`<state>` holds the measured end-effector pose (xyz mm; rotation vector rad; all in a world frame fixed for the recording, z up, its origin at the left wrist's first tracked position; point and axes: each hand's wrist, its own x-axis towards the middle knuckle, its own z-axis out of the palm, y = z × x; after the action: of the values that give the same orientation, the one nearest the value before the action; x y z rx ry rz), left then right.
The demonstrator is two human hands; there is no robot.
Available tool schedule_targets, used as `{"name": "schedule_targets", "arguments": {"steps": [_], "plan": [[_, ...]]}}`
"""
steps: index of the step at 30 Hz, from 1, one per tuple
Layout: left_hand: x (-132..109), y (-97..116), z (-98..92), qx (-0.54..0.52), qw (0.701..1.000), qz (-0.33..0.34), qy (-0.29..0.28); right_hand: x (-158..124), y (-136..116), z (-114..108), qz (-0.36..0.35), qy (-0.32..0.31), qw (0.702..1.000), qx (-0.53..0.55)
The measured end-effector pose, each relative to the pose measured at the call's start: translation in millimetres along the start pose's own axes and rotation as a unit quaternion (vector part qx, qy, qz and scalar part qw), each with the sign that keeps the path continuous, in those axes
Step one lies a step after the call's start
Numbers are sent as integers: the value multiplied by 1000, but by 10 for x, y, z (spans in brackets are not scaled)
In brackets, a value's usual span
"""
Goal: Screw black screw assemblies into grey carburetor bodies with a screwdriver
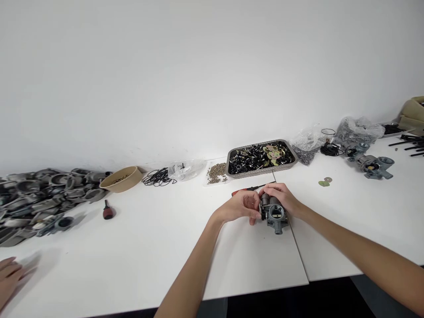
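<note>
A grey metal carburetor body [275,213] sits on the white table [149,247] in front of me. My left hand [241,206] pinches its left side, fingers closed on it. Over its top and right side curls my right hand [281,196], also gripping it. A red-handled screwdriver [248,189] lies just behind my hands.
A metal tray [261,157] of black and brass parts stands behind. Small brass pieces [217,172], black O-rings [158,177], a brown bowl [121,178] and a pile of grey castings [39,194] lie left. Another screwdriver [107,210], more carburetors [374,164]; another person's hand [9,276] at far left.
</note>
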<state>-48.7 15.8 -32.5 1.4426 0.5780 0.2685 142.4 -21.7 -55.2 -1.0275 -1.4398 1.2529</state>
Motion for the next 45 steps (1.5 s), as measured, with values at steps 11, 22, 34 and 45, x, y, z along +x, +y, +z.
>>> {"name": "schedule_targets", "arguments": {"steps": [11, 22, 34, 45], "plan": [[-109, 75, -132, 63, 994, 36, 81, -10, -13, -6, 8, -22, 1000, 7], [100, -353, -343, 479, 798, 43, 362, -21, -42, 5, -7, -31, 999, 8], [102, -304, -394, 304, 885, 31, 350, -155, -416, -1308, 75, -32, 912, -401], [-139, 131, -397, -55, 888, 220, 401, -298, -281, -1848, 225, -18, 842, -490]]}}
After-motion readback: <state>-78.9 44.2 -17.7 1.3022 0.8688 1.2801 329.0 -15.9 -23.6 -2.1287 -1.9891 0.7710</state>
